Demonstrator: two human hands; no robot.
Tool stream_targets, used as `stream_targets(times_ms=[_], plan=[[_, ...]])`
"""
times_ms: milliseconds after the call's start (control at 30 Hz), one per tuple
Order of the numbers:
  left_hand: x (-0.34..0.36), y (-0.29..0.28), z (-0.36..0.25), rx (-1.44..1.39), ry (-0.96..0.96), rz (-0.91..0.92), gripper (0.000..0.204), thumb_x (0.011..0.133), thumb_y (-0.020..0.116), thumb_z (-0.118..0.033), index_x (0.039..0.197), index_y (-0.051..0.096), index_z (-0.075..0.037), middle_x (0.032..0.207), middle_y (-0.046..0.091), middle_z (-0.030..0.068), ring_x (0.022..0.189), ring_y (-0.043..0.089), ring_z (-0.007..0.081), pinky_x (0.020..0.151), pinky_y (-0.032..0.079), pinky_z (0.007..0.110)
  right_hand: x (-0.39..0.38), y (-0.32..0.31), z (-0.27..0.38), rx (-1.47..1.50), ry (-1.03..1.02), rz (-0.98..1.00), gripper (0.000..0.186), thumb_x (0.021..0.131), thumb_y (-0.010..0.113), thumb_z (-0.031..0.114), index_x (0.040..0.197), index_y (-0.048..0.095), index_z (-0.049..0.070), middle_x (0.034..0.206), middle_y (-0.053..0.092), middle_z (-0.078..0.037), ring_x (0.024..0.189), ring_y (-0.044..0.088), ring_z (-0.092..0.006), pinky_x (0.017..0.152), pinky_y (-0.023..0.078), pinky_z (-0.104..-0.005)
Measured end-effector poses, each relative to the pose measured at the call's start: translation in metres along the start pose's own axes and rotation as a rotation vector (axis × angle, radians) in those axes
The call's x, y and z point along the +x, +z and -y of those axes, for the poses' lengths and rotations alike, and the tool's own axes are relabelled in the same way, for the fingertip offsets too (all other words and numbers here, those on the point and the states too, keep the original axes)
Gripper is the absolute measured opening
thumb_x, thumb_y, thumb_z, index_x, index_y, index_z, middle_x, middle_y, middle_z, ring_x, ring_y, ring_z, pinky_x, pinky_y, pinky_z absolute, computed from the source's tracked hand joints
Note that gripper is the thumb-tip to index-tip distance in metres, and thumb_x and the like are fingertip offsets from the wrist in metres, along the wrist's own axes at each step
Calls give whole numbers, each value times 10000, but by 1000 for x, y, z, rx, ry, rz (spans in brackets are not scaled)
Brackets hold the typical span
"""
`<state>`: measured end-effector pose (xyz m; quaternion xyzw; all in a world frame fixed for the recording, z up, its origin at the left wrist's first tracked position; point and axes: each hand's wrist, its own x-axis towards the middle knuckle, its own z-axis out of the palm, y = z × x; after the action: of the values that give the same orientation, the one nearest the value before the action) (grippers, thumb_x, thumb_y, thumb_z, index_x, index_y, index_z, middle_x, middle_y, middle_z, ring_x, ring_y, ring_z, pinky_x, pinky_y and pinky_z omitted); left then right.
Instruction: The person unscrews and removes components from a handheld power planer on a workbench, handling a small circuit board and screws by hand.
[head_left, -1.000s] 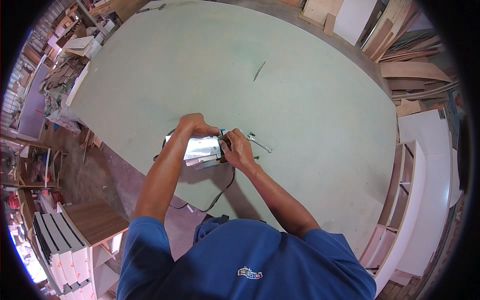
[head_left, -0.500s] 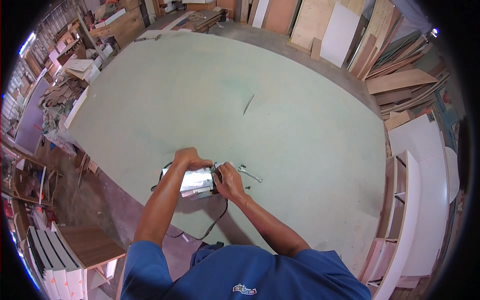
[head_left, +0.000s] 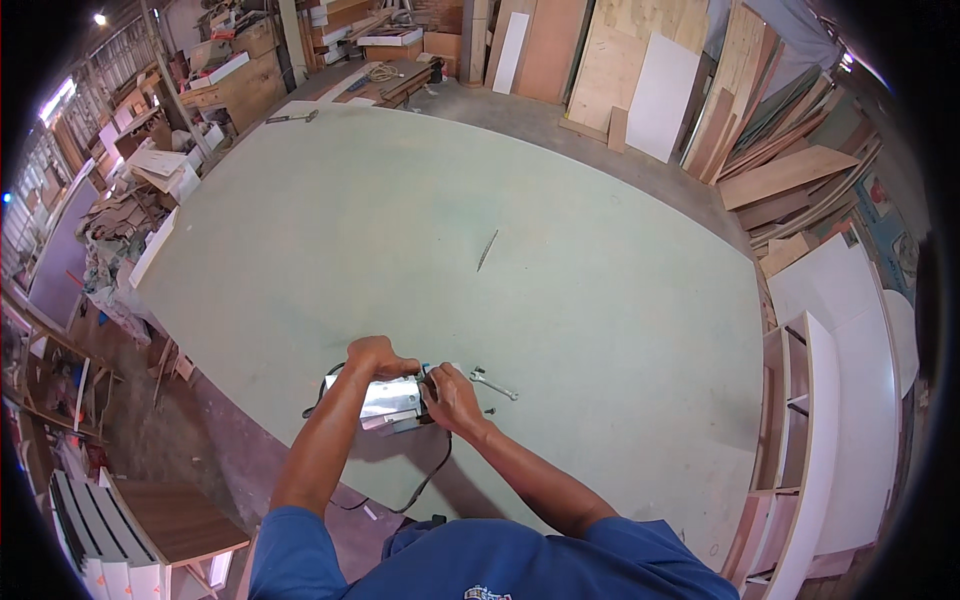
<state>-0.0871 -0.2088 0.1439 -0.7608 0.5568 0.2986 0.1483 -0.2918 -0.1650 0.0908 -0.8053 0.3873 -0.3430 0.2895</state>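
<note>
On the near part of a large pale green tabletop [head_left: 330, 220] lies a corded power tool with a shiny silver metal body [head_left: 392, 397]. My left hand [head_left: 376, 358] grips its far side, thumb stretched toward the right. Closed around the tool's right end is my right hand [head_left: 452, 398], its fingers bunched against a dark part; what the fingertips pinch is hidden. A black cord [head_left: 432, 475] runs from the tool toward my body. Just right of my right hand rests a silver wrench [head_left: 497, 386], with a small bolt [head_left: 489, 411] close by.
A thin dark strip [head_left: 487, 250] lies mid-table, and a metal tool [head_left: 292, 118] sits at the far left corner. Boards and panels [head_left: 630, 90] lean beyond the table. White shelving [head_left: 805, 430] stands along the right edge, stacked panels [head_left: 110, 530] at lower left.
The whole scene sits lower in the picture, as my head has tilted up. Both hands stay on the power tool, with little visible shift in their grip.
</note>
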Motion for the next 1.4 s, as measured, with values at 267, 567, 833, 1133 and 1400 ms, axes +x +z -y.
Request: stream_targets(times_ms=[267,567,833,1133,1400], plan=[[-2,7,5,-7,40,-101,891,663,683,-822,895,786,32,955,763,238,910,740,370,823,569,455,4,-10,5,51,23,102,155,847,709,80,918,626,-30,909,621,-213,895,637,-425,782,521,-504],[2,5,3,-29,57,-62,886,663,683,-803,943,788,31,1013,760,252,944,736,386,846,569,455,3,-3,-4,6,2,94,196,877,722,128,956,632,-26,935,627,-203,898,639,-419,789,527,-511],[-2,2,1,-25,46,-37,880,677,676,-797,948,787,33,1019,760,252,969,736,381,864,565,456,-1,-5,5,-63,57,90,204,838,705,76,986,627,-40,927,620,-220,893,635,-434,793,535,-518],[1,3,3,-32,74,-55,869,682,687,-793,922,787,36,1004,758,259,955,735,388,860,568,453,1,-6,-1,-62,-35,140,212,815,665,41,998,607,-49,995,609,-240,940,628,-433,833,521,-518],[4,4,2,-6,28,-18,846,659,693,-802,985,803,-29,1053,770,201,982,738,348,858,574,435,-2,0,6,-55,118,91,199,874,681,96,999,615,-44,971,610,-231,924,624,-442,810,517,-524]])
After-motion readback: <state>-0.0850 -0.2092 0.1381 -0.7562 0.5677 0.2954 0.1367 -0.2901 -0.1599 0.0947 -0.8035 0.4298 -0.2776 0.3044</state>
